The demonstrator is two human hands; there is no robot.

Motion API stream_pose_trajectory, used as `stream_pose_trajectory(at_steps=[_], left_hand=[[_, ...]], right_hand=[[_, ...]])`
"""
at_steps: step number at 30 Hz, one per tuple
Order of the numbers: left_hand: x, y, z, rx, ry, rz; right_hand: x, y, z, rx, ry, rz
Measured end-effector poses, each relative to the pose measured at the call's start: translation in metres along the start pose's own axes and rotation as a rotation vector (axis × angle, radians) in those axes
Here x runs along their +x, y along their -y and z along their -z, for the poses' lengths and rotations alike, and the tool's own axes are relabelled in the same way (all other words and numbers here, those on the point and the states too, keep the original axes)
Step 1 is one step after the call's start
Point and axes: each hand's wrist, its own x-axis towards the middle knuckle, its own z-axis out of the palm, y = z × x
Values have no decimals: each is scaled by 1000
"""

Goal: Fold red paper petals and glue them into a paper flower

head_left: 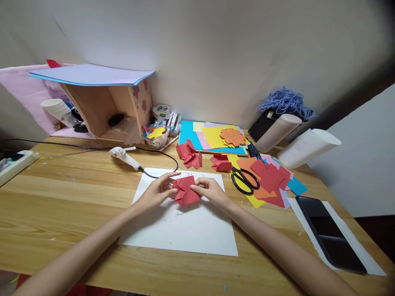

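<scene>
Between my two hands is a folded piece of red paper (pixel 187 192), held over a white sheet (pixel 185 232) on the wooden table. My left hand (pixel 161 190) pinches its left side, thumb and a finger on the folds, with the index finger stretched above it. On the right edge, my right hand (pixel 210 190) grips the paper with its thumb on top and the other fingers curled behind. Just beyond the sheet sit folded red paper pieces (pixel 189 155) and another folded red piece (pixel 221 163). Black-handled scissors (pixel 245 181) lie to the right of my right hand.
A white glue gun (pixel 125 158) with its black cord lies left of the sheet. Coloured paper squares (pixel 271 176) and a dark phone (pixel 330 234) are on the right. At the back stand an open box (pixel 92 109), an orange paper flower (pixel 233 137) and paper rolls (pixel 310 147).
</scene>
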Motion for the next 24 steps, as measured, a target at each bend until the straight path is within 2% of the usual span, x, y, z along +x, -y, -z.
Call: stream_pose_trajectory(at_steps=[4, 11, 13, 15, 18, 20, 22, 24], left_hand=[[-18, 3, 17, 94, -84, -64], [-51, 11, 46, 227, -458, -103], [-63, 15, 59, 219, -564, -95], [-74, 20, 75, 220, -670, -77], [-85, 31, 102, 250, -837, -45], [-89, 39, 119, 281, -949, -19], [-90, 47, 132, 306, -1030, 9], [-92, 54, 140, 326, -1062, 46]], right_hand=[[15, 3, -16, 2, 112, -46], [50, 18, -64, -50, 234, 8], [60, 19, -76, -78, 199, 33], [73, 19, -88, -155, 104, 97], [102, 18, -110, -380, -68, 272], [125, 19, -128, -520, -124, 394], [147, 20, -145, -626, -101, 431], [163, 23, -158, -685, 4, 431]])
